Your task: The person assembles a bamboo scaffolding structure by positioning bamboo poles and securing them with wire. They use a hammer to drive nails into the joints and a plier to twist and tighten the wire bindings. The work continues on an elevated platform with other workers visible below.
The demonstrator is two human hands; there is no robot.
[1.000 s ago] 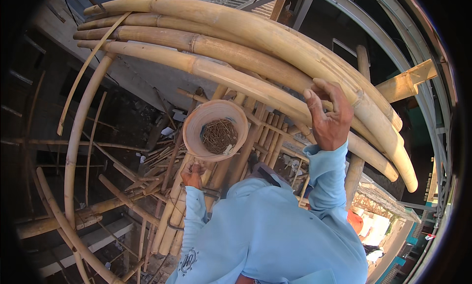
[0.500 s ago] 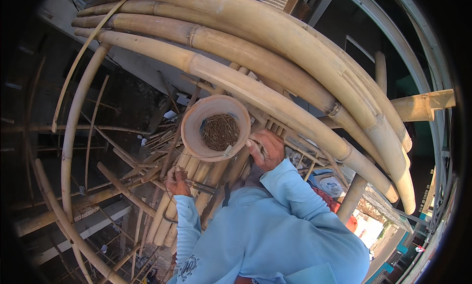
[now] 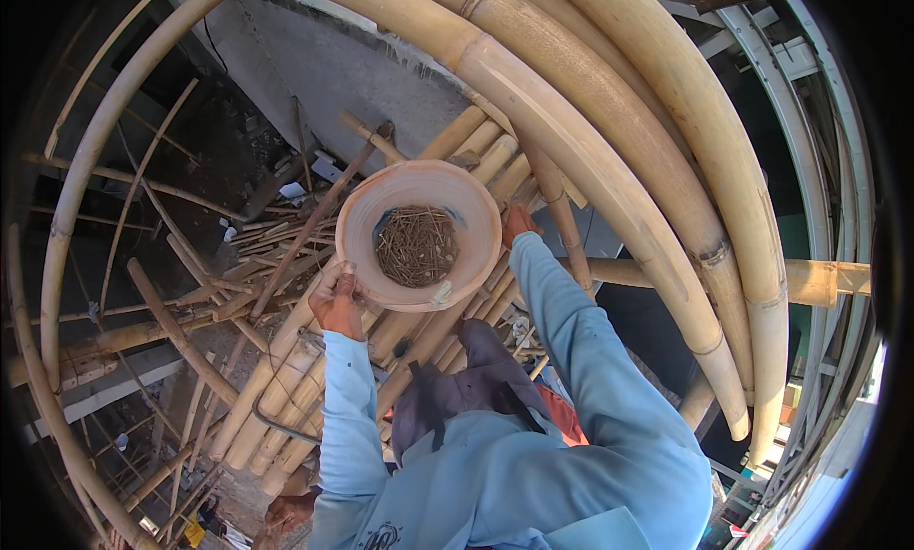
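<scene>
A round, clay-stained bucket sits on a platform of bamboo poles in front of me. Many thin brown nails cover its bottom. My left hand is closed on the bucket's near left rim, thumb over the edge. At the right side, my right hand is closed against the wall just under the rim, its fingers partly hidden behind the bucket. A small pale scrap clings to the near inner rim.
Thick bamboo poles arch across the right. A bent metal rod lies over the platform poles left of my legs. A grey wall stands beyond; thinner bamboo scaffolding drops away at left. A bare foot shows at lower left.
My left hand has risen from beside the bucket to its left rim. My right hand has shifted from the near right rim to the far right side. The view has turned.
</scene>
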